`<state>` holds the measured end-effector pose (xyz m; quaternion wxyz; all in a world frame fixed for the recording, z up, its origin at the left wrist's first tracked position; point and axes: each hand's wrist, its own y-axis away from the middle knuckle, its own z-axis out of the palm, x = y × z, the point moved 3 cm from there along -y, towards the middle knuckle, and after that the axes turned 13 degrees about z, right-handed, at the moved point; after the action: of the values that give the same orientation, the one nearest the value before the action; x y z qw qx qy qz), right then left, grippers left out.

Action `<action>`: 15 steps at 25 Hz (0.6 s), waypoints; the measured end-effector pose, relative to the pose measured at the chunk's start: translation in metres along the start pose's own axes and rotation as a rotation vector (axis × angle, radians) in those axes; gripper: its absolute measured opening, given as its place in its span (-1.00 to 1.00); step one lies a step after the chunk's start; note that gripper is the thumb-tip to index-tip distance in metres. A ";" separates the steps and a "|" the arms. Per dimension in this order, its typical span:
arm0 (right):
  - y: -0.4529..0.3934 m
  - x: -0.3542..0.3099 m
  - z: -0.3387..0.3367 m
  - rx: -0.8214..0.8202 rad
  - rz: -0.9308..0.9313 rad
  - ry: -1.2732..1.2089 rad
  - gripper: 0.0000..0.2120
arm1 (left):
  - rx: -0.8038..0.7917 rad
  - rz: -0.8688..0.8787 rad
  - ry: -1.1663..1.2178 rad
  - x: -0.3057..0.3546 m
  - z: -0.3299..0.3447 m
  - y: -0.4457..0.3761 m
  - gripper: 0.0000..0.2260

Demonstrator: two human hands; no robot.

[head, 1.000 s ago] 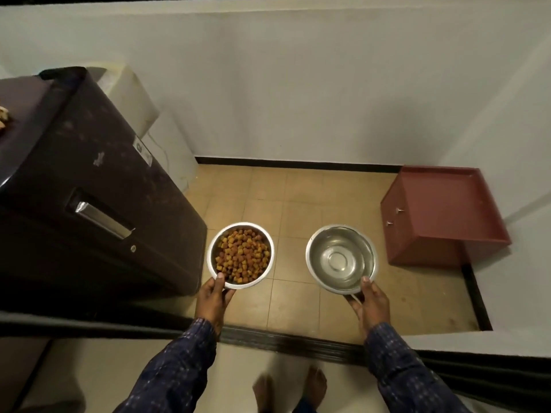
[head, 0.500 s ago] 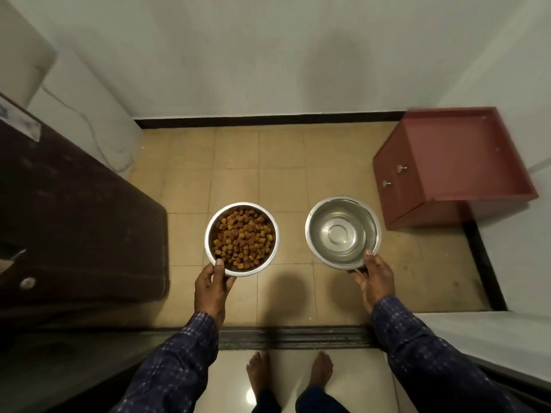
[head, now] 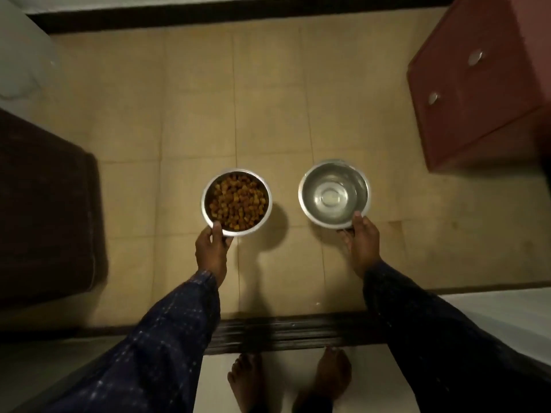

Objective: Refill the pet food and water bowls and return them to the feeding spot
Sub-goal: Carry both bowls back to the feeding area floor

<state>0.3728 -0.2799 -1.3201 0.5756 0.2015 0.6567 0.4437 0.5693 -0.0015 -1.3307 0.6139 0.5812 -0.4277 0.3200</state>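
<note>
- Both bowls have sunk lower toward the tan floor tiles (head: 193,93) since the earlier frame, and the view now tips further down.
- Left hand (head: 210,251) pinches the near rim of the food bowl (head: 236,201), thumb on top, at frame centre.
- Right hand (head: 362,244) grips the water bowl (head: 334,194) likewise, just right of centre.
- Red cabinet (head: 483,93) stands upper right.

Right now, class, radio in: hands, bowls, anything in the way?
Left hand grips food bowl rim. Right hand grips water bowl rim. Both bowls over tiled floor. Red cabinet at right, clear of path.
</note>
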 end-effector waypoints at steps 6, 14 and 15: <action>-0.121 0.081 -0.014 0.022 0.028 -0.053 -0.80 | 0.011 -0.007 -0.068 -0.120 0.021 -0.046 -0.62; -0.182 0.120 -0.021 0.036 0.047 0.007 -0.67 | -0.010 0.032 -0.240 -0.168 0.032 -0.094 -0.55; -0.186 0.123 -0.020 0.038 0.048 0.017 -0.65 | -0.014 0.031 -0.244 -0.168 0.032 -0.095 -0.57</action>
<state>0.3682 -0.2895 -1.5442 0.5553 0.2242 0.6648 0.4466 0.5770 -0.0269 -1.5250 0.5561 0.6049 -0.5105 0.2536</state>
